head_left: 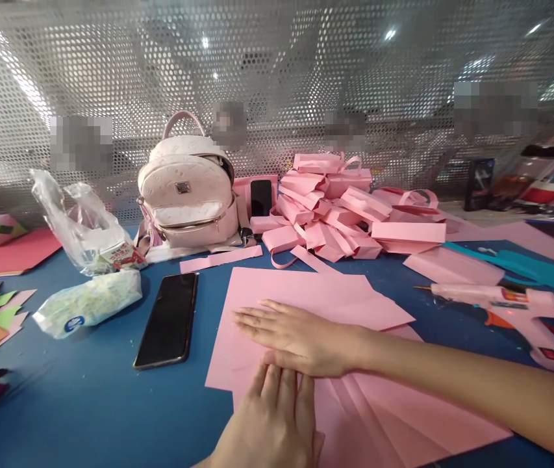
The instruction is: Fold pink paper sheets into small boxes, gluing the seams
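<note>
My right hand (301, 341) lies flat across a pink sheet of paper (301, 286), fingers stretched toward the left and holding nothing. Just in front of me, my left hand (277, 419) rests on the paper too, its fingers extended forward and their tips against the right hand's thumb side. More pink sheets (432, 416), some with crease lines, lie under the right forearm and fan out to the right. Behind the sheets is a heap of folded pink paper bags (335, 214) with paper strip handles.
Left of the paper lie a black phone (167, 322), a tissue pack (91, 302) and a plastic bag (86, 227). A pale backpack (189, 195) stands at the back. On the right are a pink glue gun (510, 305) and a teal tool (540, 266). Perforated metal (267, 65) closes the far side.
</note>
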`<action>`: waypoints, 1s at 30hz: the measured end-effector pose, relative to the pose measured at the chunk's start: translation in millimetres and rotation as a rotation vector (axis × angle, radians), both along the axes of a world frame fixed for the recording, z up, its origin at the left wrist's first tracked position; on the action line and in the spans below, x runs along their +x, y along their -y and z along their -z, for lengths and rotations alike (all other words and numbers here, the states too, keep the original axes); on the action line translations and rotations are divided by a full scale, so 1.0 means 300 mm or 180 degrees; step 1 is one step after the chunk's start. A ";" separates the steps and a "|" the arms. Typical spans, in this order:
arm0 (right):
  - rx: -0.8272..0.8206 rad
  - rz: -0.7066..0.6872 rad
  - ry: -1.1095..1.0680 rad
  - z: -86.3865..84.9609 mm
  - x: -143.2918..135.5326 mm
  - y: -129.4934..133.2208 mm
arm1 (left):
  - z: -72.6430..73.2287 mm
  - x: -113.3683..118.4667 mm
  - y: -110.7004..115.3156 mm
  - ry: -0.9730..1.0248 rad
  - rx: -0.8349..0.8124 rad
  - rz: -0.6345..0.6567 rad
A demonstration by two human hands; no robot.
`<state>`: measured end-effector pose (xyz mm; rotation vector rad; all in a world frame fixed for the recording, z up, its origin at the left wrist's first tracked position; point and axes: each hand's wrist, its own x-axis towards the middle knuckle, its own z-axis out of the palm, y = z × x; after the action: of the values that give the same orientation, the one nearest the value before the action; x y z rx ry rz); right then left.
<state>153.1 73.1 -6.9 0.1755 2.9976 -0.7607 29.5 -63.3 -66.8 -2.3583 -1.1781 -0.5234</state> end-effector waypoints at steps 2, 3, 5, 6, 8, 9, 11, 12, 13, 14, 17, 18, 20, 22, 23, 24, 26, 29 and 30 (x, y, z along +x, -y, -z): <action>0.0074 0.0242 -0.0018 0.006 0.062 0.005 | -0.003 -0.006 -0.002 -0.0042 0.0069 0.0021; 0.0107 0.0396 -0.0034 0.011 0.098 0.007 | -0.006 -0.009 -0.004 -0.0100 0.0088 0.0046; 0.0151 0.0740 -0.0007 0.026 0.178 0.012 | -0.014 -0.015 -0.008 -0.0282 0.0101 0.0110; 0.0167 0.0943 0.0032 0.033 0.219 0.014 | -0.017 -0.018 -0.010 -0.0375 0.0105 0.0134; 0.0184 0.1259 0.0120 0.047 0.300 0.017 | -0.022 -0.022 -0.014 -0.0517 0.0137 0.0154; 0.0208 0.1414 0.0196 0.053 0.338 0.019 | -0.022 -0.023 -0.015 -0.0546 0.0168 0.0149; 0.0303 0.1674 0.0348 0.063 0.405 0.022 | -0.019 -0.025 -0.017 -0.0594 0.0206 0.0152; 0.0362 0.1793 0.0408 0.069 0.434 0.023 | -0.016 -0.026 -0.018 -0.0609 0.0222 0.0159; 0.0435 0.1896 0.0446 0.076 0.460 0.025 | -0.012 -0.027 -0.020 -0.0618 0.0239 0.0172; 0.0528 0.1990 0.0456 0.083 0.482 0.026 | -0.009 -0.027 -0.021 -0.0619 0.0258 0.0182; 0.0947 0.2186 0.0328 0.112 0.534 0.034 | 0.001 -0.030 -0.025 -0.0618 0.0303 0.0209; 0.1124 0.2229 0.0244 0.121 0.545 0.038 | 0.002 -0.031 -0.027 -0.0620 0.0313 0.0215; 0.1430 0.2293 0.0131 0.135 0.560 0.046 | -0.004 -0.031 -0.030 -0.0629 0.0324 0.0247; 0.1625 0.2340 0.0122 0.142 0.567 0.053 | -0.025 -0.027 -0.038 -0.0594 0.0331 0.0304; 0.1682 0.2353 0.0151 0.142 0.568 0.055 | -0.042 -0.024 -0.045 -0.0545 0.0328 0.0340; 0.1732 0.2363 0.0175 0.141 0.568 0.055 | -0.061 -0.018 -0.054 -0.0468 0.0301 0.0370; 0.1821 0.2359 0.0198 0.130 0.563 0.053 | -0.104 0.000 -0.078 -0.0273 0.0166 0.0463; 0.1898 0.2278 0.0149 0.087 0.535 0.048 | -0.151 0.038 -0.124 -0.0153 -0.0180 0.0587; 0.1862 0.2206 0.0112 0.063 0.517 0.049 | -0.157 0.051 -0.138 -0.0226 -0.0274 0.0592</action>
<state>308.2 58.4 -26.0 1.2604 3.0087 0.1517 44.7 -21.8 -19.5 -2.5537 -0.9735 -0.4535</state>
